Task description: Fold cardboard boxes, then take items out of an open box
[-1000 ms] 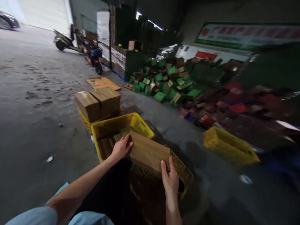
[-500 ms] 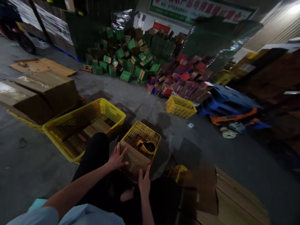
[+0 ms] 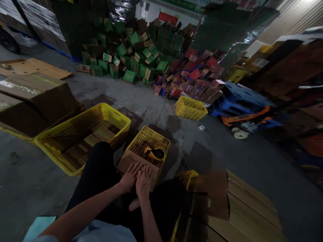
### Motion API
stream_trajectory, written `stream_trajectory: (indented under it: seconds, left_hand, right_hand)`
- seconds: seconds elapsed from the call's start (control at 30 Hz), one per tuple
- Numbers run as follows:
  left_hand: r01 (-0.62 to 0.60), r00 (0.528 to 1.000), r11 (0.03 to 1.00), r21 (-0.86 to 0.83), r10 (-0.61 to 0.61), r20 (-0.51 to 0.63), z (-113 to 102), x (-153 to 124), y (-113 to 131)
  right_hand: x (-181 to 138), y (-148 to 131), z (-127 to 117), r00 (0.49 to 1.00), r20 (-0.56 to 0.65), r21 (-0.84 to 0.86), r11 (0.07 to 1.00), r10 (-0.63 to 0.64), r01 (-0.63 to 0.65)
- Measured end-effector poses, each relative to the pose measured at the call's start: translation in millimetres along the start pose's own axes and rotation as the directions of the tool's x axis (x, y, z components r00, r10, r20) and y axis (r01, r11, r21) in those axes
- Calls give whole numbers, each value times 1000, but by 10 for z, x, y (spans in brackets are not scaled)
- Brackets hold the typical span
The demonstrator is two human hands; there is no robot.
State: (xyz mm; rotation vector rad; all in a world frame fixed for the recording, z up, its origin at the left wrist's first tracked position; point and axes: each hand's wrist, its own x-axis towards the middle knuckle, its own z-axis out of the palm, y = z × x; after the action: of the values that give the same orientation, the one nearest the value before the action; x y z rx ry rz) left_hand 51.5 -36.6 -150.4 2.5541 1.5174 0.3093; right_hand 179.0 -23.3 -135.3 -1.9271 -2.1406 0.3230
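Note:
Both my hands lie side by side, fingers stretched flat, on a brown cardboard piece (image 3: 128,158) that rests on an upturned yellow crate (image 3: 151,143) in front of my knees. My left hand (image 3: 129,177) presses the near left part of the cardboard. My right hand (image 3: 143,180) lies just right of it, touching it. A yellow tape dispenser (image 3: 154,153) sits on the crate top just beyond the cardboard.
A large yellow crate (image 3: 83,126) with flat cardboard inside stands at the left, brown boxes (image 3: 37,101) behind it. A stack of flat cardboard (image 3: 237,208) lies at the right. A heap of green and red boxes (image 3: 151,64), another yellow crate (image 3: 190,108) and a blue pallet truck (image 3: 239,107) lie farther off.
The view swung right and down. My hands went from holding a cardboard box at its ends to lying together flat on the cardboard over the upturned crate.

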Motion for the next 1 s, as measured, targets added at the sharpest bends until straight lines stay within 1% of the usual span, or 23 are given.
stream_trajectory:
  seconds: [0.1, 0.17, 0.27, 0.37, 0.43, 0.53, 0.63, 0.77, 0.83, 0.9, 1.0]
  left_hand:
    - [-43, 999, 998, -37, 43, 9, -101, -42, -177]
    - [-19, 1000, 998, -59, 18, -5, -178, -68, -318]
    - [75, 995, 995, -63, -79, -66, -257, -110, -529]
    - [194, 968, 980, -36, -197, -154, -268, -154, -694]
    - [247, 949, 969, -16, -246, -197, -243, -170, -741]
    - [287, 932, 958, 2, -279, -232, -195, -152, -688]
    - [278, 935, 961, -2, -271, -229, -179, -87, -515]
    - [133, 984, 991, -22, -134, -116, -210, 2, -235]
    - [74, 995, 997, -35, -76, -62, -218, 27, -146]
    - [36, 999, 999, -40, -37, -33, -209, 38, -124]
    - [28, 998, 999, -32, -30, -49, -181, 30, -220]
  right_hand:
    - [2, -68, -16, 999, 21, -11, 1000, -25, 25]
    - [-49, -23, -63, 999, -4, -37, 999, -34, 33]
    - [-174, 168, -137, 997, -75, -80, 997, -22, 16]
    - [-286, 375, -167, 993, -112, -100, 994, 43, -54]
    - [-319, 442, -158, 990, -114, -103, 990, 89, -101]
    - [-301, 401, -129, 989, -106, -93, 990, 99, -109]
    - [-239, 268, -112, 991, -95, -82, 991, 95, -103]
    - [-183, 102, -121, 998, -39, -67, 996, 51, -53]
    - [-179, 47, -135, 1000, -20, -55, 998, 16, -17]
    - [-186, 21, -158, 1000, -19, -50, 999, -3, 2]
    - [-208, 59, -201, 1000, -26, -59, 998, 8, -9]
